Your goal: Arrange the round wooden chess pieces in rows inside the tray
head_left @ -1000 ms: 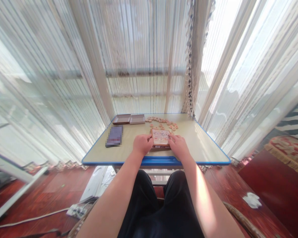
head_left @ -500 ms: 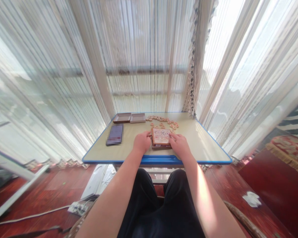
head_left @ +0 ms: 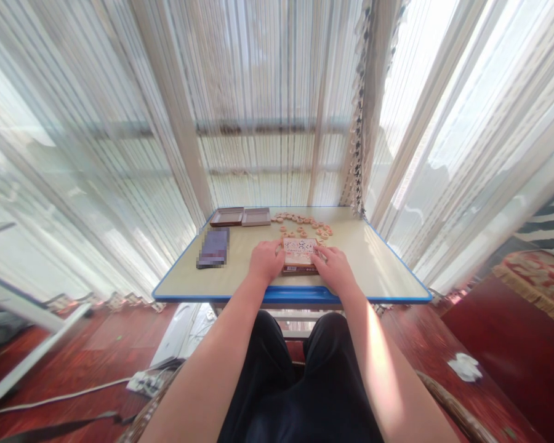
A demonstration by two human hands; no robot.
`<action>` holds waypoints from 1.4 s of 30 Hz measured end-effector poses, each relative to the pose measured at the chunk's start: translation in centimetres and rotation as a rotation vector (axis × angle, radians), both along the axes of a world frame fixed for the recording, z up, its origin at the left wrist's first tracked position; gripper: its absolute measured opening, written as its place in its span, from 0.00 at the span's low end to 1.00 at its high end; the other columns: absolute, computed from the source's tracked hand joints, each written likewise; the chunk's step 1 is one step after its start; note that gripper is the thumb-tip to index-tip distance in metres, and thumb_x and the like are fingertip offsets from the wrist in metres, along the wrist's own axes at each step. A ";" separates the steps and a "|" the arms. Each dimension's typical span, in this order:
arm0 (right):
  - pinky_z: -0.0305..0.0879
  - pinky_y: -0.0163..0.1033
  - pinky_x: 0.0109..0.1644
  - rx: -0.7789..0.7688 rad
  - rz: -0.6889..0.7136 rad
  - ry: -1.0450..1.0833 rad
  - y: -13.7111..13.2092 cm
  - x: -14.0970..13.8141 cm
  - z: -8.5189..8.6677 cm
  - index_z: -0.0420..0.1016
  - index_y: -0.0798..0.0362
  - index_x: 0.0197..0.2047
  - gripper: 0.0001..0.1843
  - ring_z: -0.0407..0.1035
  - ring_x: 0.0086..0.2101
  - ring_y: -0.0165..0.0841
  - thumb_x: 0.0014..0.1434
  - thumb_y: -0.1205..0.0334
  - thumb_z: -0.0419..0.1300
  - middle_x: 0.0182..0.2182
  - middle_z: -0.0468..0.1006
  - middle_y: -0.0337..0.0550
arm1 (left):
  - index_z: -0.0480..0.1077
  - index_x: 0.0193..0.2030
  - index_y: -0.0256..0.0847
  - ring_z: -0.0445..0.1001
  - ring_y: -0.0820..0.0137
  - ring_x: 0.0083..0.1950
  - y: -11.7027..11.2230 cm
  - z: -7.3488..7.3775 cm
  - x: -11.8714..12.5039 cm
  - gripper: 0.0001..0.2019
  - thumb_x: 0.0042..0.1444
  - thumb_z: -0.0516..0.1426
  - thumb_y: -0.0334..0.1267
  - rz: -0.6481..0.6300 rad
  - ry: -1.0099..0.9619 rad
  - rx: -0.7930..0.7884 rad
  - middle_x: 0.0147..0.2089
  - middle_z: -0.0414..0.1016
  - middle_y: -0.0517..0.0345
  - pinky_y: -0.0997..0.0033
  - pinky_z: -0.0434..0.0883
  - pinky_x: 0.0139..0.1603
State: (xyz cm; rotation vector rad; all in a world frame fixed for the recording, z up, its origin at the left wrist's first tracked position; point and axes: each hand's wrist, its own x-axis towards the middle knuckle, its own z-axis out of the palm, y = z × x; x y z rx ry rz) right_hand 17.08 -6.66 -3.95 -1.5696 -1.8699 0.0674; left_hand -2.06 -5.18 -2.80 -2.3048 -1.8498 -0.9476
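A flat printed box (head_left: 300, 252), apparently for Chinese chess, lies near the front edge of the table with black figures and lettering on its pale top. My left hand (head_left: 266, 261) grips its left side, fingers along the edge. On the opposite side my right hand (head_left: 334, 269) holds the right edge, with the fingertips over the top corner. The undersides of both hands are hidden. Just beyond the box lie several round wooden chess pieces (head_left: 301, 233), some in a loose curved row and others scattered.
Two shallow open box halves (head_left: 228, 216) (head_left: 256, 216) sit side by side at the back left. A pixelated dark flat object (head_left: 213, 247) lies on the left of the blue-edged table (head_left: 373, 271). Sheer curtains (head_left: 268, 80) hang right behind it.
Both hands have shifted their hold slightly: the left fingers lie farther forward along the box's side, and the right fingers have slid outward toward its right edge. The box stays nearly in place.
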 end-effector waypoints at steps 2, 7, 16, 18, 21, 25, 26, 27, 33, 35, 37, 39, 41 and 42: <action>0.54 0.41 0.53 -0.003 -0.006 -0.005 0.0 0.0 0.0 0.72 0.55 0.49 0.21 0.63 0.45 0.38 0.57 0.54 0.51 0.41 0.73 0.50 | 0.71 0.49 0.40 0.68 0.64 0.49 0.0 0.0 0.1 0.18 0.54 0.50 0.40 -0.041 0.046 0.013 0.46 0.75 0.54 0.66 0.62 0.54; 0.54 0.41 0.54 -0.001 -0.007 0.003 0.0 -0.1 0.1 0.73 0.55 0.49 0.21 0.62 0.45 0.38 0.56 0.54 0.52 0.41 0.73 0.51 | 0.72 0.46 0.40 0.68 0.63 0.48 -0.1 -0.1 0.1 0.16 0.52 0.52 0.41 -0.054 0.086 0.003 0.44 0.76 0.53 0.65 0.61 0.54; 0.54 0.41 0.53 -0.012 -0.011 -0.007 0.0 -0.1 0.1 0.73 0.53 0.48 0.20 0.63 0.44 0.38 0.55 0.54 0.53 0.42 0.73 0.50 | 0.73 0.42 0.41 0.66 0.62 0.51 -0.2 0.0 0.2 0.15 0.52 0.52 0.41 -0.060 0.071 -0.042 0.43 0.76 0.53 0.63 0.60 0.55; 0.54 0.41 0.53 -0.007 -0.016 0.000 0.0 -0.1 0.0 0.74 0.53 0.47 0.20 0.63 0.44 0.38 0.55 0.54 0.53 0.41 0.73 0.50 | 0.73 0.40 0.40 0.65 0.61 0.53 -0.2 0.0 0.3 0.14 0.51 0.52 0.41 -0.054 0.064 -0.035 0.42 0.76 0.53 0.62 0.59 0.55; 0.54 0.41 0.52 0.004 -0.016 0.016 0.1 -0.1 -0.1 0.74 0.53 0.44 0.18 0.63 0.43 0.38 0.54 0.54 0.54 0.40 0.73 0.49 | 0.73 0.38 0.39 0.65 0.61 0.52 -0.4 0.2 0.4 0.13 0.50 0.53 0.41 -0.038 0.062 -0.026 0.41 0.75 0.51 0.63 0.60 0.54; 0.56 0.41 0.51 0.013 -0.015 0.033 0.1 -0.1 -0.2 0.74 0.53 0.40 0.16 0.63 0.42 0.37 0.52 0.54 0.55 0.37 0.72 0.47 | 0.72 0.37 0.39 0.69 0.63 0.47 -0.6 0.3 0.4 0.12 0.49 0.53 0.42 -0.055 0.065 -0.029 0.39 0.75 0.52 0.65 0.63 0.50; 0.56 0.40 0.50 0.016 -0.014 0.038 0.0 -0.1 -0.2 0.74 0.53 0.39 0.15 0.63 0.41 0.37 0.52 0.55 0.55 0.36 0.71 0.46 | 0.72 0.37 0.39 0.69 0.63 0.46 -0.7 0.4 0.3 0.12 0.49 0.53 0.43 -0.063 0.064 -0.027 0.38 0.75 0.52 0.66 0.63 0.50; 0.56 0.40 0.50 0.018 -0.010 0.043 0.0 0.0 -0.2 0.73 0.53 0.38 0.14 0.63 0.41 0.37 0.51 0.55 0.55 0.35 0.71 0.46 | 0.72 0.36 0.39 0.69 0.63 0.45 -0.7 0.4 0.3 0.12 0.49 0.53 0.42 -0.071 0.064 -0.022 0.37 0.75 0.53 0.66 0.63 0.49; 0.58 0.39 0.48 0.027 0.009 0.068 -0.4 0.0 0.1 0.73 0.53 0.32 0.10 0.63 0.39 0.35 0.50 0.58 0.54 0.33 0.69 0.44 | 0.73 0.34 0.39 0.67 0.61 0.49 -1.1 0.5 0.3 0.10 0.47 0.55 0.40 -0.071 0.066 0.020 0.39 0.75 0.51 0.62 0.62 0.54; 0.56 0.41 0.51 0.055 0.033 0.066 -0.4 0.0 0.1 0.74 0.53 0.33 0.10 0.63 0.43 0.36 0.51 0.59 0.54 0.38 0.71 0.46 | 0.72 0.41 0.40 0.62 0.59 0.56 -1.2 0.5 0.4 0.14 0.47 0.56 0.41 -0.120 0.078 0.048 0.49 0.72 0.50 0.59 0.58 0.58; 0.53 0.43 0.55 0.061 0.089 0.055 -0.3 -0.1 0.2 0.74 0.53 0.40 0.13 0.61 0.49 0.37 0.52 0.60 0.54 0.46 0.70 0.47 | 0.70 0.49 0.41 0.57 0.59 0.61 -1.2 0.4 0.5 0.19 0.48 0.56 0.42 -0.202 0.098 0.051 0.57 0.66 0.53 0.58 0.55 0.62; 0.50 0.44 0.59 0.017 0.151 0.035 -0.2 -0.1 0.2 0.72 0.52 0.47 0.18 0.58 0.54 0.37 0.54 0.60 0.53 0.53 0.67 0.47 | 0.67 0.53 0.42 0.56 0.62 0.62 -1.1 0.2 0.5 0.21 0.52 0.53 0.41 -0.282 0.109 0.017 0.59 0.64 0.55 0.61 0.54 0.63; 0.49 0.44 0.60 -0.039 0.181 0.017 -0.1 -0.2 0.2 0.71 0.52 0.51 0.20 0.57 0.55 0.36 0.55 0.60 0.51 0.54 0.67 0.46 | 0.67 0.53 0.41 0.60 0.65 0.60 -0.8 -0.1 0.4 0.20 0.54 0.51 0.39 -0.335 0.101 -0.013 0.58 0.66 0.54 0.64 0.56 0.62; 0.49 0.44 0.60 -0.055 0.185 0.012 -0.1 -0.2 0.2 0.71 0.52 0.51 0.20 0.57 0.56 0.36 0.56 0.60 0.50 0.54 0.67 0.46 | 0.68 0.53 0.39 0.61 0.66 0.59 -0.7 -0.2 0.4 0.19 0.55 0.50 0.39 -0.346 0.092 -0.016 0.57 0.67 0.53 0.66 0.57 0.62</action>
